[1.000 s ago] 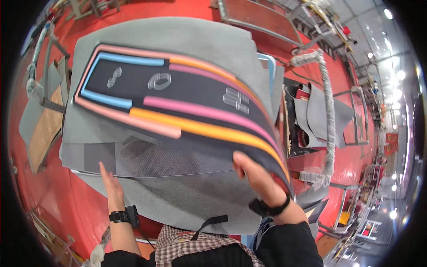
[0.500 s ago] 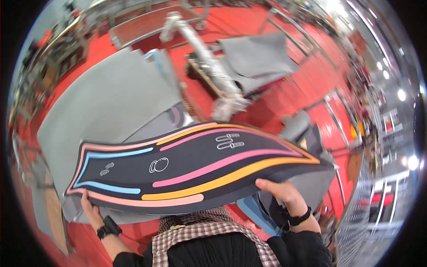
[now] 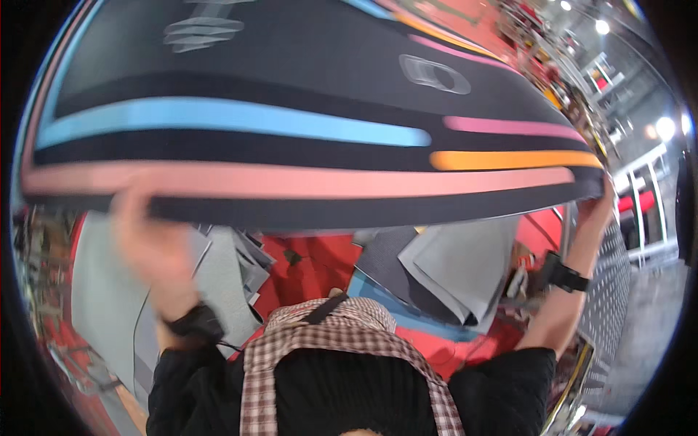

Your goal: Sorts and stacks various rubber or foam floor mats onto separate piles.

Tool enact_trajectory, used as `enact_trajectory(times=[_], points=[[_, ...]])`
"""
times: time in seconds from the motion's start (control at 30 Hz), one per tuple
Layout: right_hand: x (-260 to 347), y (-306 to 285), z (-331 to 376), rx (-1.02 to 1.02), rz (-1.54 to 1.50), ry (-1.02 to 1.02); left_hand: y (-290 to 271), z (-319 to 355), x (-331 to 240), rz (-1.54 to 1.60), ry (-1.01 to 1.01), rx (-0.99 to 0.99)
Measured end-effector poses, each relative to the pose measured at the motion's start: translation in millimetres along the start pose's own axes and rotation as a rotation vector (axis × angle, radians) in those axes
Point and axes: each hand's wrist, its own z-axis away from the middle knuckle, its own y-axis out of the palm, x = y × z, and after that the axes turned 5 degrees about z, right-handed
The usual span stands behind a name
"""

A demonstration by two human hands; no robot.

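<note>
Since the earlier frame the mat (image 3: 291, 83) has risen toward the camera, from the lower middle to the top of the frame, and both hands have gone up with it, the right hand also farther out to the right. The mat now covers most of the upper half, black with coloured stripes, held in the air in front of the person.

Its long axis runs from left to right across the frame. One short end lies at the left rim; toward the right the mat bends away, and its other end cannot be seen. The near long edge, bowed slightly downward, faces the person, so the mat lies above and beyond both hands.

Beneath it, grey sheets (image 3: 465, 265) lie right of centre, over a blue sheet (image 3: 378, 298). The checked apron (image 3: 313, 338) shows at the lower middle.

The left hand (image 3: 154, 236), blurred, is the nearer to the left short end; a digit crosses the pink stripe (image 3: 327, 180), and the hand appears to pinch the near edge. The right hand (image 3: 598, 200) meets the edge at the right, where the mat bends; its fingers are mostly hidden, so whether they are closed cannot be told.
</note>
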Motion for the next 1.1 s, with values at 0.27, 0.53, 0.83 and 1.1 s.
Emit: enact_trajectory(times=[0.27, 0.53, 0.83, 1.1], points=[[-101, -136, -190, 0.033, 0.730, -0.174, 25, 44, 151, -0.288, -0.781, 1.677], [-337, 193, -34, 0.379, 0.846, -0.073, -379, 89, 149, -0.025, -0.601, -0.842], [-297, 513, 177, 1.040, 0.570, -0.217, -531, 161, 224, 0.455, -0.526, -1.757], [-315, 605, 176, 1.201, 0.535, -0.194, -507, 98, 214, 0.558, -0.421, -1.711]])
